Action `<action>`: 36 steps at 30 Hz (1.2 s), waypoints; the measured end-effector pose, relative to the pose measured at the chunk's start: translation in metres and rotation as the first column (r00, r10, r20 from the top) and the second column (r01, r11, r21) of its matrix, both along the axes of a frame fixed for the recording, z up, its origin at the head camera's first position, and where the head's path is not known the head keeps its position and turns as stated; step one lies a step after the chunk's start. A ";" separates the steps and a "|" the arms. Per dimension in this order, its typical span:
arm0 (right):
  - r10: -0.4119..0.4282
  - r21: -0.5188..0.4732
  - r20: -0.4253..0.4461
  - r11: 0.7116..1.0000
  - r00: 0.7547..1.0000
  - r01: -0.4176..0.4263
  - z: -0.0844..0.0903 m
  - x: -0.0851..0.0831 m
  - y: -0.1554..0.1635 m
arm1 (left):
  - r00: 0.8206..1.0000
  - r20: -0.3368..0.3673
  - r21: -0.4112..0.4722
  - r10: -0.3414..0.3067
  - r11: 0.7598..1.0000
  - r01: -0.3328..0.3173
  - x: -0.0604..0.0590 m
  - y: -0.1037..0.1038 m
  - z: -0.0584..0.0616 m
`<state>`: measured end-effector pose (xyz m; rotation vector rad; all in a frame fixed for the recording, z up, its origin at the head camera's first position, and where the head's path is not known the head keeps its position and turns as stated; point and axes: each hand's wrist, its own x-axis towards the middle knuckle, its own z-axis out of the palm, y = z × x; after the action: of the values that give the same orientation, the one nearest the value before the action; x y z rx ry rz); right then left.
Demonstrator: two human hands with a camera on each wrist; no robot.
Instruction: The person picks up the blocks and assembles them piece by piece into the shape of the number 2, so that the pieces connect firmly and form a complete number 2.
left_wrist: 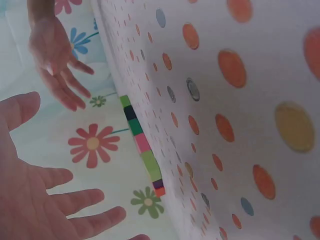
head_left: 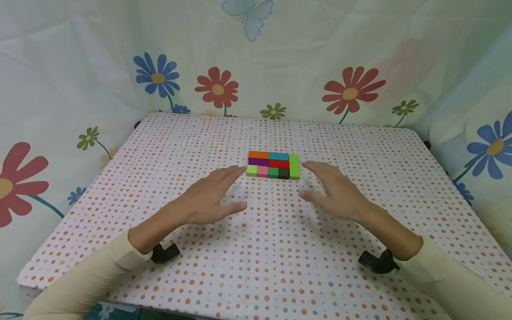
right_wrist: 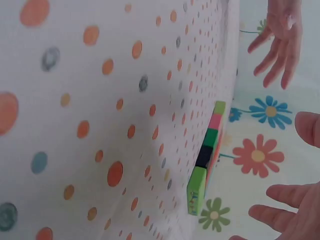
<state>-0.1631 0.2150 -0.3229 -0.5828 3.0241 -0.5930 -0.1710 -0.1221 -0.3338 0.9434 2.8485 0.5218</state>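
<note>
Several coloured blocks lie flat on the table, packed side by side into a rectangle. An orange block [head_left: 258, 154] and a blue block [head_left: 278, 156] form its far row, with a purple block [head_left: 258, 162] and a red block [head_left: 278, 163] behind the near row. That row holds light green [head_left: 251, 170], pink [head_left: 262, 171], dark green [head_left: 273, 172] and dark brown blocks [head_left: 283, 173]. A longer lime green block [head_left: 294, 166] closes the right end. My left hand [head_left: 210, 195] hovers at the left, fingers extended. Opposite it, my right hand [head_left: 340, 191] hovers, fingers spread. Both hold nothing.
A white cloth with coloured dots [head_left: 272, 249] covers the table. Behind and beside it hangs a flower-printed curtain [head_left: 288, 58]. Dark straps [head_left: 165, 253] sit at both wrists. A dark green patterned item [head_left: 120, 312] shows at the near edge.
</note>
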 end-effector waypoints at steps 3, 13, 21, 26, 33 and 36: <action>-0.026 -0.027 0.030 0.999 0.999 0.027 -0.001 -0.007 0.000 | 0.999 0.040 0.035 0.011 0.999 -0.012 -0.002 -0.002 0.000; -0.083 -0.049 0.095 0.995 0.992 0.088 -0.004 -0.027 -0.007 | 0.988 0.147 0.147 -0.057 0.988 0.035 0.002 -0.005 0.001; -0.112 -0.070 0.112 0.990 0.987 0.120 -0.007 -0.045 -0.005 | 0.983 0.167 0.172 -0.079 0.984 0.050 0.009 -0.001 -0.001; -0.132 -0.027 0.130 0.990 0.983 0.136 -0.013 -0.060 -0.008 | 0.984 0.154 0.183 -0.093 0.981 0.064 0.014 0.001 -0.002; -0.157 0.077 0.137 0.986 0.978 0.147 -0.020 -0.078 -0.009 | 0.986 0.146 0.160 -0.081 0.985 0.057 0.018 0.001 -0.003; -0.158 0.097 0.147 0.985 0.976 0.145 -0.022 -0.081 -0.007 | 0.985 0.149 0.162 -0.084 0.985 0.059 0.019 0.001 -0.003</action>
<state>-0.2445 0.2080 -0.3446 -0.2890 2.9464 -0.4838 -0.1522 -0.1210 -0.3371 0.9782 2.6560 0.7843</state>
